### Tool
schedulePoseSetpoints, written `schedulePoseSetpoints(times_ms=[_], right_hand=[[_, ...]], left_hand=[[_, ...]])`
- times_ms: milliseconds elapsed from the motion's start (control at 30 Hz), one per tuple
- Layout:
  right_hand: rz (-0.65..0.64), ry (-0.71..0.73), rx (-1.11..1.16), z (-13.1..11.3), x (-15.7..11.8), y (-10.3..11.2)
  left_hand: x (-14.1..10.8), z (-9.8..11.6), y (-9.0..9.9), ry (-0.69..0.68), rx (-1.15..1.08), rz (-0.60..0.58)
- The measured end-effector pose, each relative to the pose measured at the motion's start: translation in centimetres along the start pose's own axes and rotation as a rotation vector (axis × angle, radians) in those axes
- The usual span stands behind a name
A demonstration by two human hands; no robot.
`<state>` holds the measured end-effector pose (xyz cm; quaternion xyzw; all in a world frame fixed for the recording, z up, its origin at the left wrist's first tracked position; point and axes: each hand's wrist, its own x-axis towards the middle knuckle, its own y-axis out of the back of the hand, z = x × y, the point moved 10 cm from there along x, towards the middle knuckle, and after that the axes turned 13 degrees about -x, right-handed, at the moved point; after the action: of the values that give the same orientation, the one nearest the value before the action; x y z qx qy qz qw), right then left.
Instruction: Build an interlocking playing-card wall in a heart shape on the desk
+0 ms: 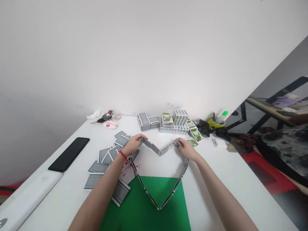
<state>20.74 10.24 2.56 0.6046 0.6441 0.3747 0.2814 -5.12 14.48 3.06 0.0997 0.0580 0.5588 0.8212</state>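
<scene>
A heart-shaped frame of linked folded playing cards (156, 150) stands on edge, its point toward me over a green sheet (144, 221). My left hand (132, 144) grips the upper left lobe between thumb and fingers. On the upper right lobe, my right hand (185, 148) pinches the card wall in the same way. Loose grey-backed playing cards (96, 181) are scattered to the left, partly beneath my left forearm. Some lie face up with red marks, and the arm hides part of the pile.
Stacked card bundles (144, 120) and boxed decks (174, 128) stand by the wall. A black phone (69, 154) and a long white case (31, 195) lie left. Keys with trinkets (107, 116) sit at the back left. Rightward are a yellow-green holder (215, 122), a red stool (267, 170) and another person's patterned clothing (284, 144).
</scene>
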Motion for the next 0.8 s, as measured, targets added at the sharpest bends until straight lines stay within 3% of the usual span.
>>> schedulePoseSetpoints(times_ms=[133, 267, 433, 533, 633, 800], right_hand=[[0.001, 0.000, -0.101, -0.8, 0.7, 0.2], [-0.006, -0.009, -0.066, -0.8, 1.0, 0.3], [0.086, -0.065, 0.271, 1.1, -0.3, 0.9], [0.088, -0.077, 0.426, 1.9, -1.8, 0.3], [0.090, -0.077, 0.412, 1.9, -3.0, -0.3], [0.053, -0.124, 0.341, 1.5, -3.8, -1.0]], left_hand=[[0.5, 0.2, -0.6, 0.017, -0.010, -0.028], [0.2, 0.8, -0.8, 0.055, 0.003, -0.076], [-1.9, 1.8, 1.0, 0.054, -0.084, -0.074], [-3.6, 1.7, 0.9, 0.031, -0.196, -0.128], [-4.6, 1.1, 0.2, 0.000, -0.196, -0.144], [-4.5, 0.1, 0.1, 0.017, -0.123, -0.061]])
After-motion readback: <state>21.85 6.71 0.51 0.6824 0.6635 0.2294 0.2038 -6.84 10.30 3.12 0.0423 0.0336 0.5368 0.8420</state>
